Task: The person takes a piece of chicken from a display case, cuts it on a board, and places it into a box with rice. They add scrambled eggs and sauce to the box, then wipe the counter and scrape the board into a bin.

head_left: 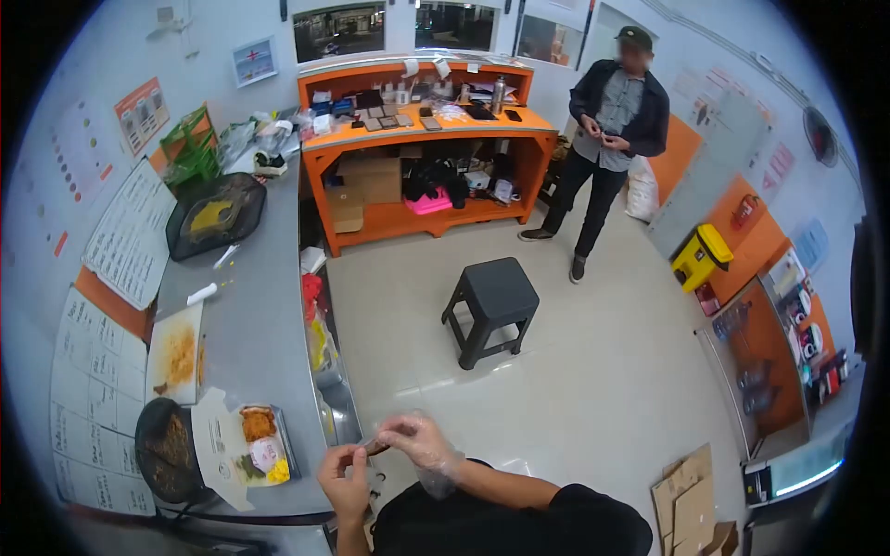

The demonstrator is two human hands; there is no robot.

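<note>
My left hand [345, 477] is raised at the bottom of the view beside the counter edge, its thumb and fingers pinched together. My right hand [422, 443] wears a thin clear plastic glove and meets the left at the fingertips, also in a pinch. Something small and partly dark shows between the fingers, too small to name. On the counter to the left lies an open white takeaway box [286, 428] with a fried piece [259, 424], a round wrapped portion [265, 454], yellow bits and greens.
A steel counter [264, 324] bears a stained cutting board [176, 352], a black pan [169, 449] and a dark tray [218, 215]. A black stool [491, 292] stands mid-floor. A person [616, 120] stands beside the orange desk [417, 134]. Flattened cardboard [684, 500] lies lower right.
</note>
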